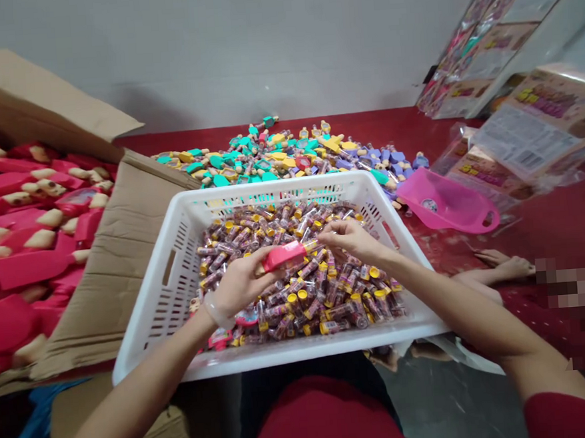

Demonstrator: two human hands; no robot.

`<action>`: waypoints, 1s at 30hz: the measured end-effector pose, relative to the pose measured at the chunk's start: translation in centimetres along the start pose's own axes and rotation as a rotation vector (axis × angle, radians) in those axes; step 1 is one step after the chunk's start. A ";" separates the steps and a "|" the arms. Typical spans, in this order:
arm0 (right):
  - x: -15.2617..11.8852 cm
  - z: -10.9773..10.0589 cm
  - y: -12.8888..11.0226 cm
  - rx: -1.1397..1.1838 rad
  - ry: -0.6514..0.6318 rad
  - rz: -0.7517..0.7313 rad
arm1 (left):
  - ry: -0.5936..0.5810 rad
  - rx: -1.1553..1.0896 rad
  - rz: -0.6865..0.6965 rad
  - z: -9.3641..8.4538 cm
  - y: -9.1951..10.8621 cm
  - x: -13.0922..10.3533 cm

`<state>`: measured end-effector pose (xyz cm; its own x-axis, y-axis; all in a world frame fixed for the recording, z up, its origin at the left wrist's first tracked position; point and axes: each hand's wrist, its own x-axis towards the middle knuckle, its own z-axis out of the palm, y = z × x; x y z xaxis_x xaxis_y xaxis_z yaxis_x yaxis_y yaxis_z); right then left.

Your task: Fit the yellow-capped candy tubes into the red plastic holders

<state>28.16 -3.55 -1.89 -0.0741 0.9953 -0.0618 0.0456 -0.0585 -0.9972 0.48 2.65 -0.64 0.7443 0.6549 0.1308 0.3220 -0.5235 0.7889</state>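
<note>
The left hand [234, 288] held a red piece [284, 255] over the white basket [292, 358]; the right hand's [357, 241] fingers narrowed by its yellowish end — grip unclear. Close two-handed work, apparently — the next move called for steady left support and fine right-hand control.

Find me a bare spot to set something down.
Bare red surface shows between the pink scoop, white basket and another person's hand; a smaller patch between the purple pieces and wall. Crowded: basket, heap behind it, left carton.
</note>
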 end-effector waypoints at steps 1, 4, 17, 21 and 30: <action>0.0 0.0 0.1 -0.011 -0.022 0.026 | 0.085 0.099 0.077 0.1 -0.1 -0.1; -0.2 -0.2 0.0 -0.014 -0.096 0.026 | 0.105 0.138 0.040 0.2 -0.1 -0.2; -0.9 0.4 -1.1 -0.222 -0.032 -0.132 | -0.186 -0.192 -0.231 -1.1 -0.4 0.5; -1.1 0.5 -1.0 -0.242 0.019 -0.099 | -0.127 -0.192 -0.112 -0.9 -0.7 0.5; -0.3 0.2 0.3 -0.225 -0.063 -0.114 | -0.211 -0.113 -0.228 -0.7 -1.4 0.6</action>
<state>27.95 -3.92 -2.18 -0.1533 0.9873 0.0411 0.2536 0.0795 -0.9640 0.10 4.14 -1.25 0.7695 0.6143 -0.1748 0.4359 -0.3052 0.8467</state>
